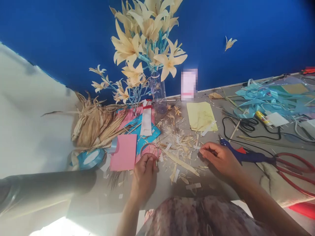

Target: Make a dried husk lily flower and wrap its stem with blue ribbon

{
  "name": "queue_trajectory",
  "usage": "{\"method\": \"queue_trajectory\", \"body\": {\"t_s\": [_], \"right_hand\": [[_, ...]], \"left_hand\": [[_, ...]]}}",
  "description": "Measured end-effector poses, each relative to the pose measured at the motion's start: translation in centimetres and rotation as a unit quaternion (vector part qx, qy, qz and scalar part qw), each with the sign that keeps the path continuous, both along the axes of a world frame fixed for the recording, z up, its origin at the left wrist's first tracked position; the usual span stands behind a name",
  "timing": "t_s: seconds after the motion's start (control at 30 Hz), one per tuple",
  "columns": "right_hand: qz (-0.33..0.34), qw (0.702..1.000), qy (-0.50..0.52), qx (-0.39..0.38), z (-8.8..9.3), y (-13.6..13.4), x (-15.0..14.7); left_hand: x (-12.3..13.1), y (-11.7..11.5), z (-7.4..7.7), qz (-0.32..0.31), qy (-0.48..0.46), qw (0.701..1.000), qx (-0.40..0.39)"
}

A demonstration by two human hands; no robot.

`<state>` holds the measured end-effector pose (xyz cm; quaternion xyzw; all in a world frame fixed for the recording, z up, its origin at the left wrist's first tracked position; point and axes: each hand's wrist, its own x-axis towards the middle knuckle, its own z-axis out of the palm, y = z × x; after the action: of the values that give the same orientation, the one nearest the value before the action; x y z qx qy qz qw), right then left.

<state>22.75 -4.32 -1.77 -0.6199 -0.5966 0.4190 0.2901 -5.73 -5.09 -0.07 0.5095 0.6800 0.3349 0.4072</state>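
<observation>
At the far left a dark tube lies along the near table edge, with a roll of blue tape and a heap of dried husks beyond it, so that side is crowded. A pink card lies just left of the left hand, which is clenched, its fingertips pinching the near rim of a thin wire ring. The ring sits near the middle of the table over pink paper. Its loop reaches away from the person toward the bottle vase of pale flowers, its open face turned up toward the camera. Whether it rests on the paper or is lifted cannot be told. Between the hands is the most open stretch of table, littered only with husk scraps. The right hand rests low on the table, fingers curled in, thumb meeting forefinger; anything pinched there is too small to tell. Just beside its knuckles lies a blue glue gun, nozzle pointing up-left, then red-handled shears and black cable, which hem in the right side.
</observation>
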Motion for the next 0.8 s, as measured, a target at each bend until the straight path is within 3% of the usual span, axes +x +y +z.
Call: {"method": "queue_trajectory", "body": {"t_s": [0.23, 0.33, 0.43, 0.6, 0.8], "right_hand": [[0.084, 0.992, -0.055, 0.074, 3.0, 2.6, -0.8], [0.111, 0.987, -0.055, 0.103, 3.7, 4.0, -1.8], [0.125, 0.986, -0.020, 0.106, 3.1, 4.7, -3.0], [0.111, 0.989, 0.026, 0.090, 1.1, 4.6, -3.5], [0.093, 0.991, 0.021, 0.099, 0.7, 4.5, -3.3]], "left_hand": [[-1.3, 0.6, 0.1, 0.033, -0.075, 0.996, -0.015], [-2.3, 1.2, 0.8, 0.074, -0.110, 0.991, 0.032], [-3.4, 2.0, 1.6, 0.100, -0.102, 0.985, 0.095], [-4.7, 4.8, 2.9, 0.007, 0.071, 0.995, 0.075], [-4.2, 9.6, 3.6, -0.153, 0.255, 0.950, 0.089]]}}
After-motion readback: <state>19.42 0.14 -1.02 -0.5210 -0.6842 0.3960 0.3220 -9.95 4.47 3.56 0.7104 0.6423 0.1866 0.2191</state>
